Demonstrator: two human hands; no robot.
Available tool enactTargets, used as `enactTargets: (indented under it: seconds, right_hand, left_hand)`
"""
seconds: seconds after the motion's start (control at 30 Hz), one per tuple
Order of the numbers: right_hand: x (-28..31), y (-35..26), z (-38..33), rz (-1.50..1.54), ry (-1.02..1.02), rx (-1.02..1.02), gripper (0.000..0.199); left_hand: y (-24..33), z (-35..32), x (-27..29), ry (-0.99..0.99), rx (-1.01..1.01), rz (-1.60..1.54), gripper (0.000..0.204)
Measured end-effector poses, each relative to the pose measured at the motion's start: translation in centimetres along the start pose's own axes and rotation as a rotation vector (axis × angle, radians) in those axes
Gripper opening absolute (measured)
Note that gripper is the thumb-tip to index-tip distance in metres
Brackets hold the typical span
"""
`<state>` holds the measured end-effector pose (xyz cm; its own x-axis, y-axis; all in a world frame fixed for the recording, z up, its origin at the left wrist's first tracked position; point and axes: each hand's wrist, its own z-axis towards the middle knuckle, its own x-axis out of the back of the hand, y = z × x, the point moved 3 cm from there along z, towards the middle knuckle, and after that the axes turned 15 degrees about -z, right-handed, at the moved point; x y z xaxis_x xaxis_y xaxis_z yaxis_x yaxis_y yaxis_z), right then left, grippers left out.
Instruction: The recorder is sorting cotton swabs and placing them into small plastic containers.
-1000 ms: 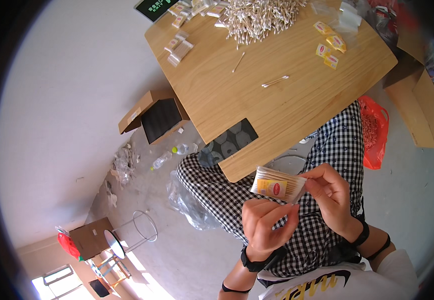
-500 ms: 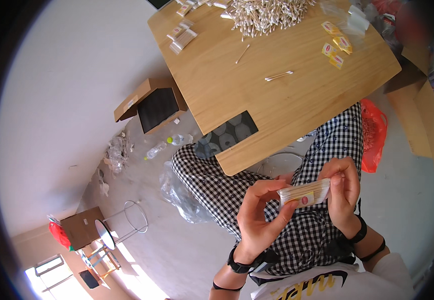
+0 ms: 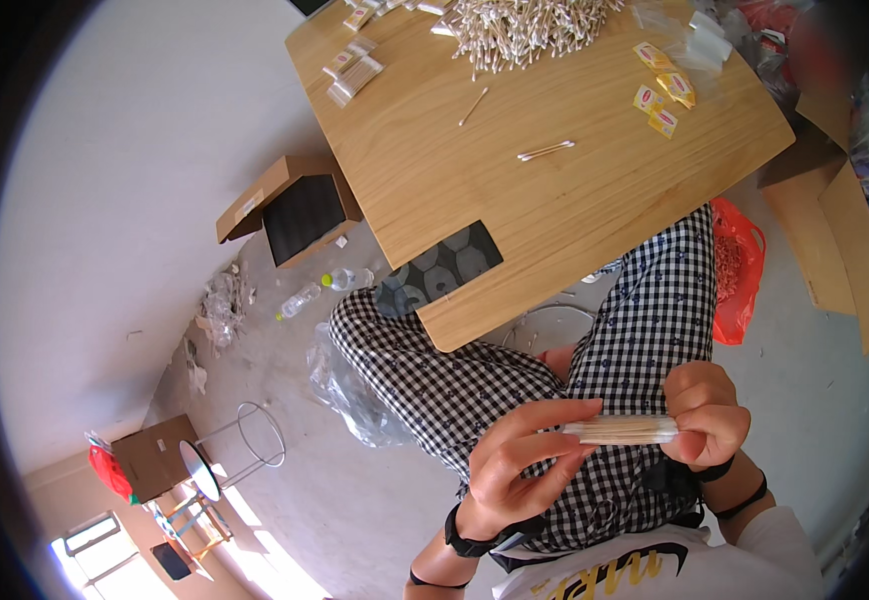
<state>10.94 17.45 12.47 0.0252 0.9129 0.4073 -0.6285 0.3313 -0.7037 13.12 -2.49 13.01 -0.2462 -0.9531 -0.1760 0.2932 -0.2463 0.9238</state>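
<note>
Over my lap I hold a small clear bag of cotton swabs (image 3: 623,430), level and seen along its narrow side. My left hand (image 3: 525,462) grips its left end between thumb and fingers. At the other end, my right hand (image 3: 707,412) pinches the bag, its fingers curled. On the wooden table (image 3: 435,180) ahead, a big heap of loose cotton swabs (image 3: 530,35) lies at the far edge. A few loose swabs (image 3: 547,151) lie nearer. Filled swab bags (image 3: 357,78) rest at the far left, and yellow cards (image 3: 670,88) at the right.
A dark patterned panel (image 3: 447,268) shows at the table's cut-out corner. Left of it are an open cardboard box (image 3: 300,210), plastic bottles (image 3: 347,279) and a clear plastic bag (image 3: 355,390). On the right are a red bag (image 3: 740,275) and another cardboard box (image 3: 825,240).
Both hands have come down closer to my body with the swab bag. The bag has turned, so its yellow card no longer shows. My right hand's fingers have curled more.
</note>
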Motion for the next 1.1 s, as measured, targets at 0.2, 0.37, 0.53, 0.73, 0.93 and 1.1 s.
enactTargets:
  seconds: [0.2,0.37,0.53,0.73,0.93,1.1]
  right_hand:
    - [0.3,-0.9,0.4,-0.003,-0.046,0.096,0.043]
    - [0.4,-1.0,0.4,0.009,-0.017,0.110,0.043]
    - [0.0,-0.5,-0.1,0.051,0.014,0.029,0.043]
    - [-2.6,1.3,-0.7,0.355,0.161,-0.589,0.037]
    - [-5.5,1.6,-1.3,1.059,-0.144,-1.271,0.026]
    - [-4.4,-0.9,-1.7,0.892,-0.347,-1.488,0.039]
  left_hand:
    - [0.3,-0.2,0.2,-0.018,0.009,-0.045,0.027]
    - [0.3,-0.3,0.5,-0.032,0.012,-0.078,0.024]
    - [0.3,-0.3,0.4,-0.017,0.017,-0.101,0.024]
    - [0.7,0.1,0.1,0.093,0.123,-0.220,0.033]
    - [0.2,0.5,0.3,0.066,0.233,-0.223,0.038]
    - [-0.4,1.0,0.5,0.056,0.224,-0.130,0.032]
